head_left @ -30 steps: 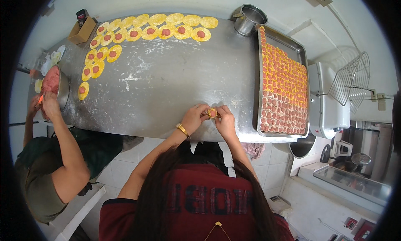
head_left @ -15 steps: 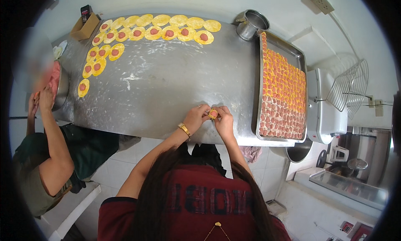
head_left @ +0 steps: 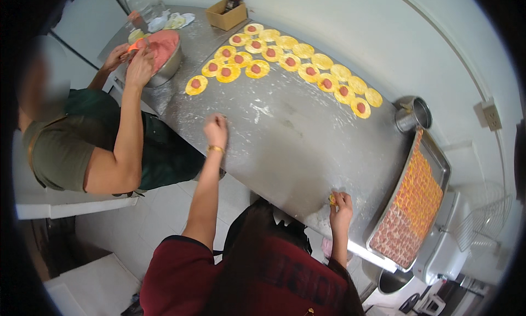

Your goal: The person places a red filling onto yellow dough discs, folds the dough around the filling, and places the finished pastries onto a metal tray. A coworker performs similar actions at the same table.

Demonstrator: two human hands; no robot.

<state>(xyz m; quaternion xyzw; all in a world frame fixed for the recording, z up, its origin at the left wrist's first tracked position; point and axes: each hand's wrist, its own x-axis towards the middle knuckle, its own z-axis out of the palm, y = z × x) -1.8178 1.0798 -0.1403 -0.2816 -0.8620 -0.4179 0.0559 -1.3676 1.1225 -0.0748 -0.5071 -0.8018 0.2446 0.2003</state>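
My right hand, low over the table's near right side, pinches a small yellow-wrapped dumpling. My left hand is out over the left part of the table with its fingers curled in. Whatever its fingertips may hold is too small to make out. Beyond it, the nearest yellow round wrapper carries a ball of pink filling. More such wrappers lie in rows along the far edge, and those in the last row are mostly bare.
A steel tray packed with small dumplings stands at the right, beside a metal pot. At the left a co-worker's hands hold an orange tool over a steel bowl of pink filling. A cardboard box sits behind.
My hands have parted: the left has swung left toward the filled wrappers, while the right keeps the dumpling. The whole view has turned toward the left.
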